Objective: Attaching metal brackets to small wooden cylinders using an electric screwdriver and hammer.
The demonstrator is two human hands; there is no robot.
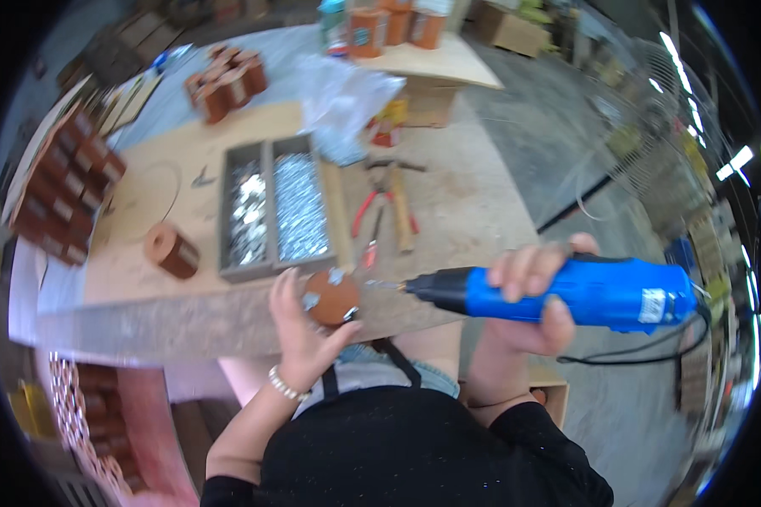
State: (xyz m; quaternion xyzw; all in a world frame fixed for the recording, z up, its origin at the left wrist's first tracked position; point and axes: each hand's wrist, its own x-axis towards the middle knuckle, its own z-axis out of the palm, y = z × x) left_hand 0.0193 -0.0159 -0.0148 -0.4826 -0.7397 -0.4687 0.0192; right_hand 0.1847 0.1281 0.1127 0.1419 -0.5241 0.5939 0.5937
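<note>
My right hand point(528, 291) is wrapped round a blue electric screwdriver point(617, 291) with a black nose. It lies nearly level, its bit pointing left toward a round brown wooden piece point(334, 302), with a small gap between them. My left hand point(300, 325) grips that piece by its edge at the front of the table, thumb on the near side and fingers on the far side. Several small shiny metal plates sit round the face of the piece. Just beyond it stands a two-part tray point(247, 272), with flat metal parts point(249, 207) on the left and screws point(300, 211) on the right.
Red-handled pliers point(372, 203), a hammer point(400, 198) and a red-handled screwdriver point(371, 249) lie right of the tray. One brown cylinder point(173, 253) lies to its left. Stacked brown pieces point(63, 190) fill the left edge; a plastic bag point(338, 97) lies behind. A black cord point(643, 359) hangs at right.
</note>
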